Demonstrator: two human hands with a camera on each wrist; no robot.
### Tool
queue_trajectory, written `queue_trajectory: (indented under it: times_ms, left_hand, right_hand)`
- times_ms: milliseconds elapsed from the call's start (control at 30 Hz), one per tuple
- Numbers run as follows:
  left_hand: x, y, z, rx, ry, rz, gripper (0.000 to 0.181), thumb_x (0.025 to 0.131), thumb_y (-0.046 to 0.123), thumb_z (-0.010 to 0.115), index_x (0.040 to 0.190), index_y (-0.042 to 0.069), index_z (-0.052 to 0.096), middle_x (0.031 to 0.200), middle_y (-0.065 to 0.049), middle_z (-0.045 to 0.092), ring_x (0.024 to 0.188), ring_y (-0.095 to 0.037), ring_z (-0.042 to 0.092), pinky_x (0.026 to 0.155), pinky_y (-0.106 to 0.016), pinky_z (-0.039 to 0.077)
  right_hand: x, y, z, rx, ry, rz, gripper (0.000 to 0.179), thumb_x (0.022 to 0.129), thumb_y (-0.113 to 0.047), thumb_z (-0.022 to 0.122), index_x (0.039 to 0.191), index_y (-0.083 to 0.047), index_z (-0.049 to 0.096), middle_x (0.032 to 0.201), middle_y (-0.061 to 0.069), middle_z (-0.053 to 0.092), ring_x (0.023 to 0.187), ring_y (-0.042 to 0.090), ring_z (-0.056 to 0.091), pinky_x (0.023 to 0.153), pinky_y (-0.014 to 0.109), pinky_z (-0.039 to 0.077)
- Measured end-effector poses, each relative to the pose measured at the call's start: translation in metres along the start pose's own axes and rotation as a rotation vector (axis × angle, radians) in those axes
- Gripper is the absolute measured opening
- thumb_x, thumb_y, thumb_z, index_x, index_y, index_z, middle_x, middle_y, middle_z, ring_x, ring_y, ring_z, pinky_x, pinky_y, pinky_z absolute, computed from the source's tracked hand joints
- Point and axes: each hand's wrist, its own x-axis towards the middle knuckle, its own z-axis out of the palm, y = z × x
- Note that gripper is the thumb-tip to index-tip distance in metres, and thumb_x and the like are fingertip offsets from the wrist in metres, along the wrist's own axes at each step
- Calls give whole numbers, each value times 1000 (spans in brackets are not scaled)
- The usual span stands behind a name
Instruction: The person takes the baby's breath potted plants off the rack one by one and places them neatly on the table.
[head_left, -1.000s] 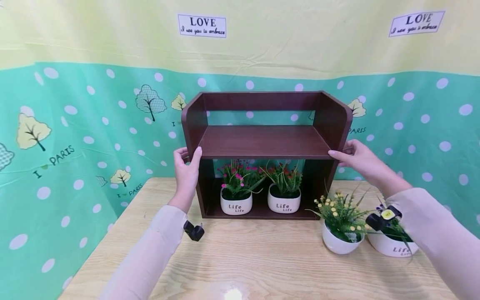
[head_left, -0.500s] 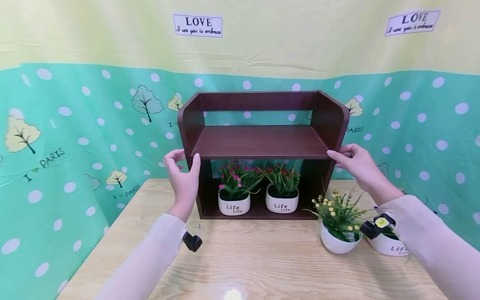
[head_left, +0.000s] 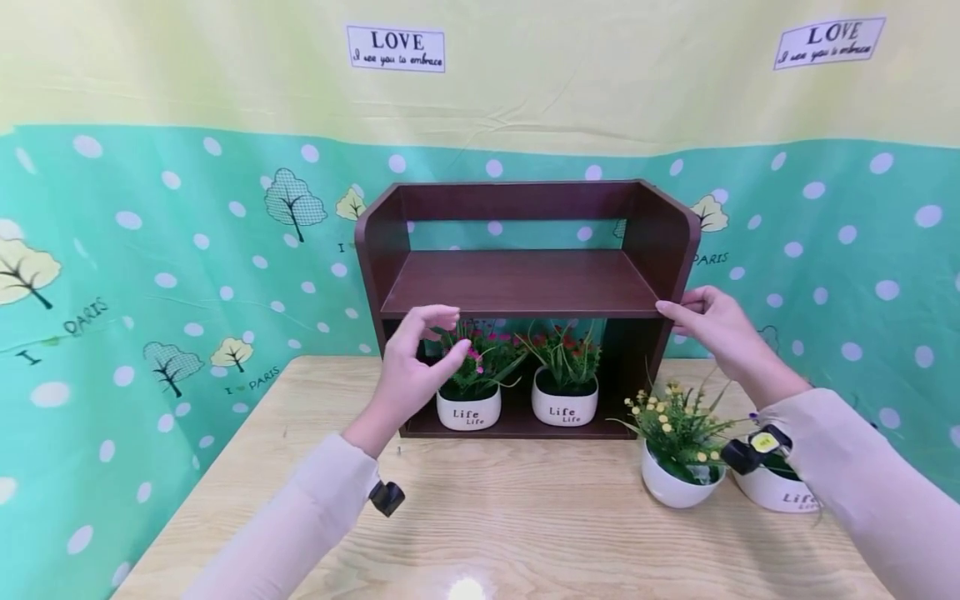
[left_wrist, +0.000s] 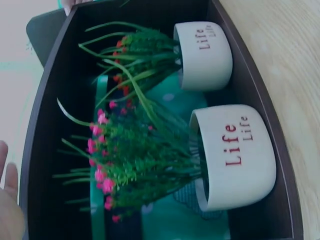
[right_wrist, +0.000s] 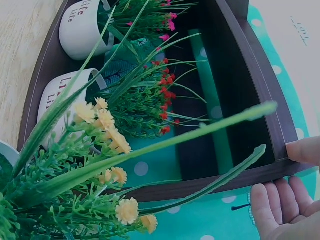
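A dark brown two-tier desktop shelf stands upright on the table. On its lower tier sit two white "Life" pots, one with pink flowers and one with red flowers. My left hand hovers in front of the left part of the shelf, fingers and thumb bent apart with nothing between them; it overlaps the pink-flowered plant in the head view. With my right hand I grip the shelf's right side panel, the thumb at the front edge and the fingers along the outer face.
A white pot with yellow flowers stands on the wooden table at the shelf's front right. Another white pot is beside it, partly behind my right sleeve. A printed green and yellow curtain hangs behind.
My left hand has let go of the shelf's left side and moved right, in front of the pink-flowered plant. My right hand stays on the right side panel.
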Motion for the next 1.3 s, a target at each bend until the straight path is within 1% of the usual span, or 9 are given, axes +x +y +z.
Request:
queue_trajectory:
  times_ms: [167, 333, 400, 600, 733, 867, 1000, 1167, 1300]
  left_hand:
    - [-9, -17, 13, -65, -204, 26, 42, 82, -2, 78, 121, 3, 64, 112, -9, 68, 102, -25, 64, 85, -43, 52]
    - [-21, -18, 26, -84, -520, -3, 39, 86, 16, 80, 123, 13, 66, 116, 0, 68, 106, -13, 63, 90, -37, 52]
    - [-27, -19, 31, -78, -634, -48, 40, 88, 22, 80, 125, 16, 66, 118, 5, 66, 110, -10, 61, 94, -35, 50]
    - [-46, -25, 50, 25, -818, -158, 52, 90, 37, 75, 136, 16, 59, 130, 7, 59, 123, -9, 53, 102, -35, 45]
    - [-60, -32, 62, 87, -859, -243, 71, 90, 52, 70, 148, 17, 47, 143, 5, 50, 133, -11, 44, 108, -38, 40]
    - [-72, -42, 74, 119, -842, -346, 86, 87, 57, 71, 155, 19, 35, 152, 2, 41, 140, -18, 37, 111, -45, 35]
    - [-81, -53, 87, 121, -805, -463, 96, 85, 54, 75, 159, 19, 25, 158, -2, 32, 145, -24, 29, 114, -48, 31]
    - [-87, -66, 103, 139, -735, -536, 104, 83, 51, 78, 161, 17, 19, 161, -13, 27, 146, -30, 28, 113, -50, 30]
    - [-89, -74, 115, 112, -681, -600, 110, 82, 55, 77, 162, 18, 12, 163, -16, 20, 148, -32, 23, 114, -51, 28]
  right_hand:
    - [0, -2, -1, -5, -19, 0, 77, 99, -46, 60, 141, 11, 30, 122, 21, 43, 88, 8, 59, 74, 12, 49]
    - [1, -4, -3, -15, -34, 1, 74, 99, -47, 59, 138, 10, 34, 120, 21, 45, 85, 5, 60, 74, 12, 49]
    - [1, -4, -3, -28, -32, 2, 72, 99, -47, 59, 136, 10, 36, 119, 21, 46, 86, 7, 60, 74, 12, 49]
    - [0, -4, -3, -31, -25, 8, 71, 99, -48, 59, 135, 9, 37, 119, 21, 46, 87, 8, 60, 74, 12, 49]
    - [0, -3, -2, -39, -27, 12, 74, 99, -49, 58, 137, 9, 35, 122, 22, 46, 97, 20, 61, 75, 13, 49]
    - [0, -3, -1, -40, -29, 13, 75, 99, -50, 57, 138, 10, 34, 123, 23, 45, 109, 33, 56, 74, 12, 48]
    - [0, -2, 0, -28, -23, 5, 72, 99, -49, 57, 136, 10, 34, 121, 22, 44, 106, 31, 56, 73, 11, 48]
    - [0, -1, 0, -23, -14, -2, 71, 100, -48, 57, 135, 9, 35, 118, 21, 45, 99, 23, 57, 73, 11, 49]
    - [1, 0, 0, -15, -12, 0, 71, 100, -48, 57, 136, 9, 34, 118, 21, 44, 106, 32, 55, 73, 11, 48]
